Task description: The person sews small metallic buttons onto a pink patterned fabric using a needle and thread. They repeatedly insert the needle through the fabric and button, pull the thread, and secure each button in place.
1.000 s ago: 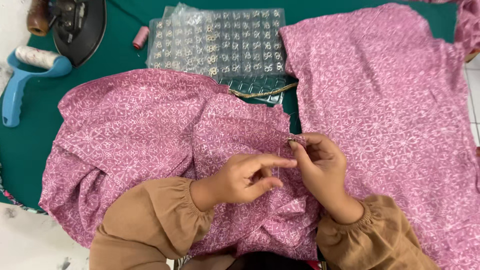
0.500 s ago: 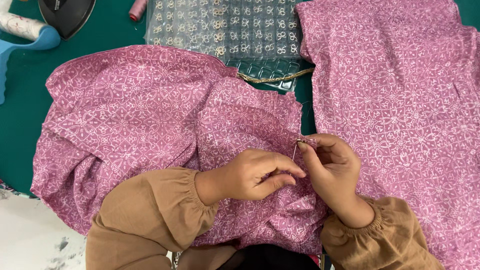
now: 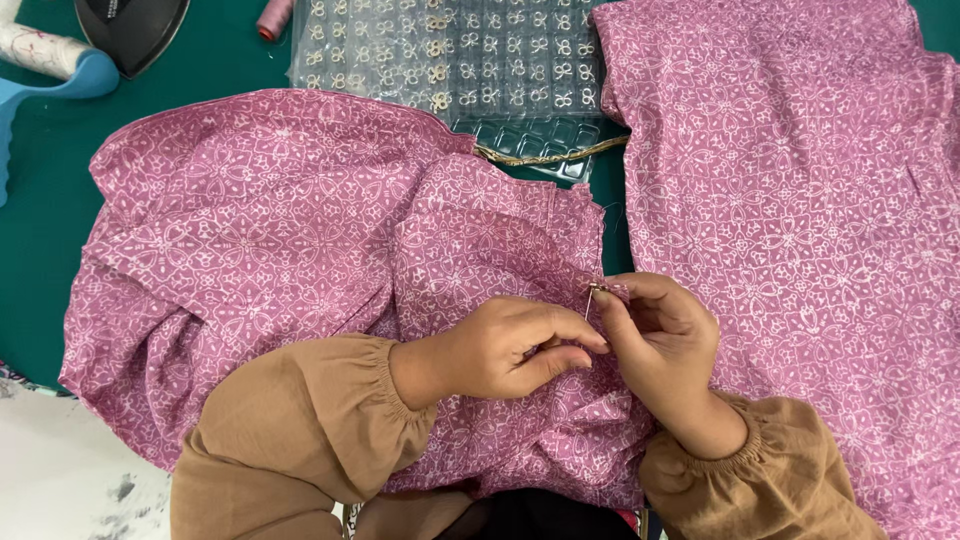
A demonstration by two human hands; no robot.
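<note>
Both hands meet at centre, near edge, on the pink patterned fabric (image 3: 300,230). Left hand (image 3: 505,348) curled, fingers pressing a fold flat. Right hand (image 3: 660,335) pinched shut on a small metal fastener (image 3: 595,290) at the fabric edge. Clear tray of fasteners (image 3: 450,50) far centre. Second pink piece (image 3: 800,200) lies right.

We see matt pink woven cloth (image 3: 300,250) with a white print, a thin shiny metal needle (image 3: 590,300), a clear glossy plastic blister tray (image 3: 450,60), a smooth matt green table covering (image 3: 40,200), and soft matt tan sleeves (image 3: 290,430).
</note>
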